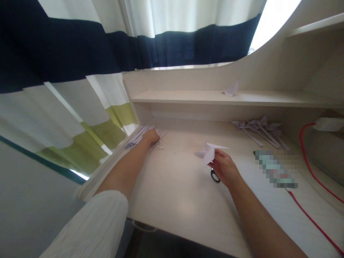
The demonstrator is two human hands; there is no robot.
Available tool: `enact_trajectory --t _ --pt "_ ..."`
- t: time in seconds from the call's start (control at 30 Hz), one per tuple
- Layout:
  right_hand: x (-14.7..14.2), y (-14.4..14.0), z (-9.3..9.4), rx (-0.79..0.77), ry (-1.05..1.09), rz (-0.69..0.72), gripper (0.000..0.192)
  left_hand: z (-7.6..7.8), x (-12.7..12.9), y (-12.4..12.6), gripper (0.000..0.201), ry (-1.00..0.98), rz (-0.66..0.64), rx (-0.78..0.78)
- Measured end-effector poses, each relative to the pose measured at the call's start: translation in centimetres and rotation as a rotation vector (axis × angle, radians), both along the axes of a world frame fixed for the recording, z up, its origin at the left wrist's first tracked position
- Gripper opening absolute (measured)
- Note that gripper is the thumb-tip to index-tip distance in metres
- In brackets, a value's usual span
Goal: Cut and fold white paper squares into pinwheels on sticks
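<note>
My right hand (225, 165) pinches a white folded paper pinwheel (209, 154) above the desk, its pointed blades spread to the left and right. Partly hidden below that hand is a pair of scissors (215, 176), of which a black handle loop shows on the desk. Far to the left, my left hand (151, 136) reaches down to a pile of thin paper sticks (137, 135), its fingers curled. Whatever lies between those fingers is hidden. Small pale bits (159, 146) lie scattered beside it.
Several paper pinwheels on sticks (259, 127) lie at the back right. Another folded paper piece (230, 89) sits on the shelf (185, 96). A phone (275, 170) with a red cable (314, 222) rests at right. Curtains (188, 46) hang behind the desk (172, 193).
</note>
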State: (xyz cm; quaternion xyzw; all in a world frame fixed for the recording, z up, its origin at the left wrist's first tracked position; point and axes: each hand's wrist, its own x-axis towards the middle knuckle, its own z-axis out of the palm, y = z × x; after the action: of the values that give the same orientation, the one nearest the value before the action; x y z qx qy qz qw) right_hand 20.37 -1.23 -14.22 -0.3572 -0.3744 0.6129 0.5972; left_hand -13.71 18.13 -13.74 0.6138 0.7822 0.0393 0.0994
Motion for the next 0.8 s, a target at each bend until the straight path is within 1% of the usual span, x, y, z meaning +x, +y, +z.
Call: enact_trajectory --t 0.1,0.17,0.3,0.4,0.47,0.53,0.6,0.67,0.7,0.73,0.77,0.8 --pt "0.0 0.0 0.0 0.000 -0.005 0.000 0.030 0.6 -0.3 -0.4 0.041 -0.064 0.028 0.004" --pt "0.1 0.0 0.0 -0.001 -0.007 0.000 0.029 1.3 -0.4 -0.7 0.041 -0.126 0.046 0.016" --pt "0.1 0.0 -0.1 0.000 -0.006 0.001 0.029 3.6 0.3 -2.0 0.041 -0.303 0.052 0.079" --pt "0.0 -0.2 0.1 0.012 0.005 -0.004 0.028 5.7 2.1 -4.1 0.039 -0.494 -0.030 0.162" --pt "0.0 -0.3 0.6 0.032 0.018 -0.013 0.027 7.1 4.0 -6.0 0.029 -0.645 -0.128 0.234" --pt "-0.1 -0.4 1.7 0.066 0.033 -0.029 0.028 8.4 5.9 -8.1 0.027 -0.798 -0.247 0.311" --pt "-0.2 -0.3 3.3 0.113 0.046 -0.047 0.030 9.9 7.6 -10.2 0.032 -0.931 -0.372 0.365" --pt "-0.1 -0.2 5.4 0.171 0.054 -0.061 0.031 11.4 9.0 -12.2 0.039 -1.049 -0.499 0.415" --pt "-0.1 -0.1 6.6 0.203 0.056 -0.067 0.032 12.1 9.5 -13.0 0.042 -1.161 -0.588 0.458" --pt "0.0 -0.1 7.8 0.234 0.056 -0.071 0.033 12.7 9.9 -13.8 0.042 -1.233 -0.655 0.494" --pt "0.1 0.0 8.9 0.265 0.058 -0.078 0.034 13.2 10.3 -14.4 0.040 -1.276 -0.688 0.543" --pt "0.2 0.0 10.0 0.296 0.060 -0.090 0.035 13.7 10.5 -15.0 0.039 -1.289 -0.703 0.551"
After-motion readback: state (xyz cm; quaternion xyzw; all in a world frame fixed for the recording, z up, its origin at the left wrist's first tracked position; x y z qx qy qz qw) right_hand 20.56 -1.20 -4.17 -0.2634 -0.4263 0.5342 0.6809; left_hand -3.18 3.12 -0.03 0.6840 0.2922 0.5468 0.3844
